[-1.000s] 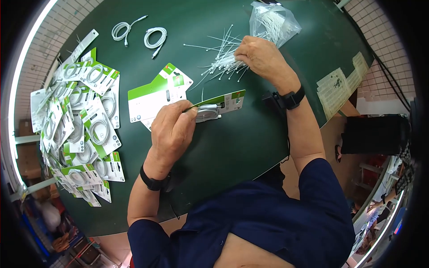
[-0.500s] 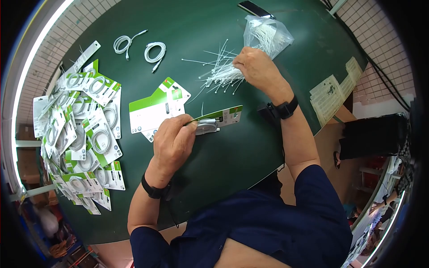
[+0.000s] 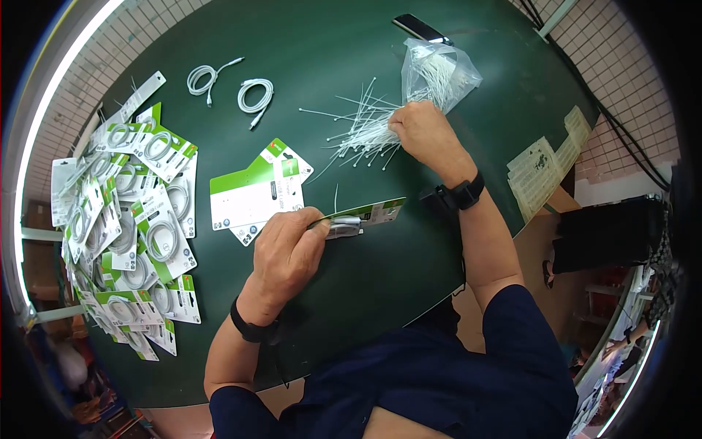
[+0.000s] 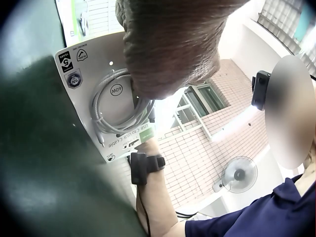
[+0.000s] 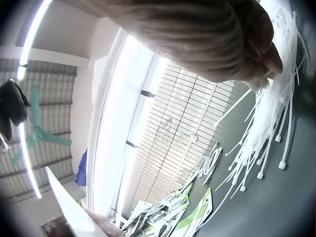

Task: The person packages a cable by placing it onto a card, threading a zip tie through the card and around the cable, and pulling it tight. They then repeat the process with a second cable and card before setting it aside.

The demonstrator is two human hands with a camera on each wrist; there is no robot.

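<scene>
My left hand [image 3: 289, 245] grips a white and green retail card [image 3: 386, 210] by one end, thumb on its near side. A coiled white USB-C cable [image 4: 96, 111] lies against the card's printed face in the left wrist view. A thin white tie end [image 3: 336, 196] sticks up behind the card. My right hand [image 3: 428, 135] is at the pile of white cable ties [image 3: 365, 137], just below the mouth of a clear plastic bag [image 3: 459, 77]. In the right wrist view its bent fingertips [image 5: 271, 64] pinch in among the ties.
Several carded cables [image 3: 161, 238] lie heaped along the table's left side. Two loose coiled cables [image 3: 256, 96] lie at the back. Blank-looking cards [image 3: 248, 201] sit beyond my left hand. A phone [image 3: 418, 28] lies behind the bag, and taped paper [image 3: 537, 164] covers the right edge.
The head view has shifted, so the table and its things appear lower. My right hand stays at the tie pile, its fingers slightly moved. My left hand still holds the card with the cable.
</scene>
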